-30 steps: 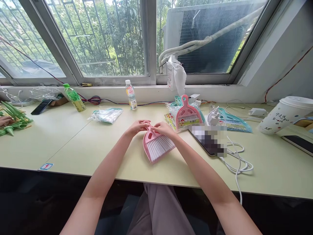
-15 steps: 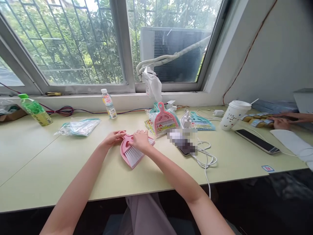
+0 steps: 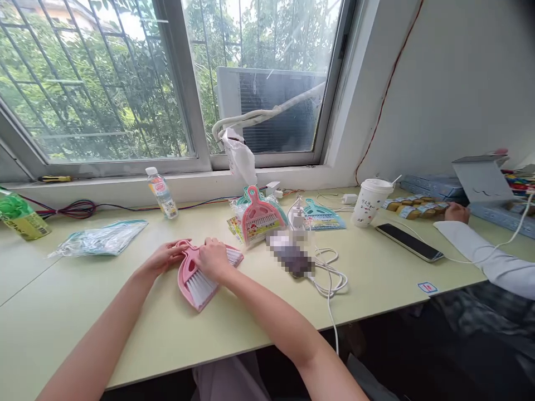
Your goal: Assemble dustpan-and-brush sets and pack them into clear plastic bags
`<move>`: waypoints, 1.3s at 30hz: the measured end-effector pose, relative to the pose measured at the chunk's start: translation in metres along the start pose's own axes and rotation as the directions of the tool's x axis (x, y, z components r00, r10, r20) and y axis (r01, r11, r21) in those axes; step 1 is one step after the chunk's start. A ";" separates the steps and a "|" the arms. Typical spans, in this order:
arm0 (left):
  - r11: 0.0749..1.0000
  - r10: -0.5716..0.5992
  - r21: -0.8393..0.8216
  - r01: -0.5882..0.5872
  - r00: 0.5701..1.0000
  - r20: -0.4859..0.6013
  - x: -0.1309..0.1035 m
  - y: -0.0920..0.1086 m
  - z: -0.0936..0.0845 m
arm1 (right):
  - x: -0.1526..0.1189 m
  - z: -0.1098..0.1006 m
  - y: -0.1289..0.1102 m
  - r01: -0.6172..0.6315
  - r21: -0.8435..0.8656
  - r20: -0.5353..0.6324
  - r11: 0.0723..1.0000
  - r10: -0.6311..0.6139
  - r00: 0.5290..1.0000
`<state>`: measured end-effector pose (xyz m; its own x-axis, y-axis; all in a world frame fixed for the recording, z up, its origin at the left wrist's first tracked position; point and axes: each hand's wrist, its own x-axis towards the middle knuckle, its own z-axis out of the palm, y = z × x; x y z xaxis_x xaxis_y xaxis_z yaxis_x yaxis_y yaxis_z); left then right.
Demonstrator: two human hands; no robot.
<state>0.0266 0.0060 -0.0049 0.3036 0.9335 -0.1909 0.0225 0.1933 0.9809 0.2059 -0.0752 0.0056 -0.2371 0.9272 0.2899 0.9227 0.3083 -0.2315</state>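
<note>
A small pink dustpan (image 3: 181, 283) lies on the table in front of me, with a pink brush with white bristles (image 3: 201, 288) resting in it. My left hand (image 3: 165, 257) is at the handle end, its fingers closed around the dustpan's edge there. From above, my right hand (image 3: 213, 259) grips the brush's body with curled fingers, covering part of it. Bristles show on both sides of that hand. Behind them, a packaged pink dustpan and brush set (image 3: 262, 217) leans upright among green ones, and a packaged teal set (image 3: 321, 216) lies farther right.
Clear plastic packaging (image 3: 100, 238) lies to the left, near a green bottle (image 3: 23, 217). A clear bottle (image 3: 162, 194) stands by the window. Rightward are a partly blurred phone (image 3: 292, 262), white cables (image 3: 334, 278), a paper cup (image 3: 370, 203), a black phone (image 3: 407, 242) and a co-worker's hand (image 3: 457, 213) touching wrapped items.
My view has turned right, so the table's things appear farther left and lower. Both my hands keep their hold on the pink set. At right, a box with a raised lid has come into view.
</note>
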 end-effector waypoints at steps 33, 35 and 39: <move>0.989 -0.069 -0.135 0.061 0.996 -0.060 0.005 -0.009 0.010 | 0.000 0.007 0.005 0.031 0.064 0.031 0.997 -0.033 0.999; 0.989 -0.064 -0.140 0.054 0.995 -0.073 0.003 -0.008 0.013 | 0.000 0.008 0.004 0.037 0.060 0.030 0.998 -0.039 0.999; 0.990 -0.075 -0.131 0.060 0.991 -0.112 0.000 -0.004 0.017 | 0.000 0.009 0.004 0.041 0.060 0.029 0.997 -0.043 0.999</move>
<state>0.0423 -0.0002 -0.0084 0.1929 0.9443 -0.2666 -0.0846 0.2867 0.9543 0.2071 -0.0718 -0.0034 -0.2854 0.9189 0.2722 0.8921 0.3585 -0.2749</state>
